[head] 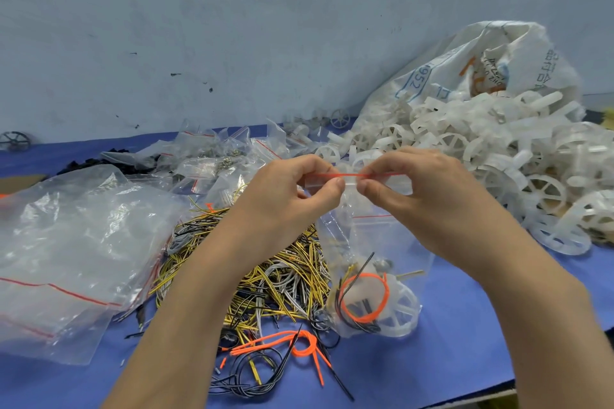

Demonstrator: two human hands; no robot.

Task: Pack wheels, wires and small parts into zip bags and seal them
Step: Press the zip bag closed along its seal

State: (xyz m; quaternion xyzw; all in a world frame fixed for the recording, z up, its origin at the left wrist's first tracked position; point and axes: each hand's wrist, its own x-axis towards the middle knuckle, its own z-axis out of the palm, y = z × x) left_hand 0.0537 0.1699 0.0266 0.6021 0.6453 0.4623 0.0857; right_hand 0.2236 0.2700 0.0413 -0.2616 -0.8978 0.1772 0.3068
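Note:
A clear zip bag [368,242] hangs upright over the blue table, its red-lined top strip pinched between both hands. My left hand [292,189] pinches the strip's left part, my right hand [422,189] pinches it just to the right, thumbs almost touching. At the bag's bottom lie a white spoked wheel [398,309], an orange wire loop [365,299] and black wires. Under my left forearm spreads a heap of yellow, white and black wires [282,272]. Loose orange and black wires [285,349] lie in front of it.
A white woven sack [465,66] spills a big heap of white wheels [498,156] at the right. Empty clear bags [66,249] lie at the left, several filled small zip bags [212,159] behind the hands. The blue table [465,359] ends at a blue wall.

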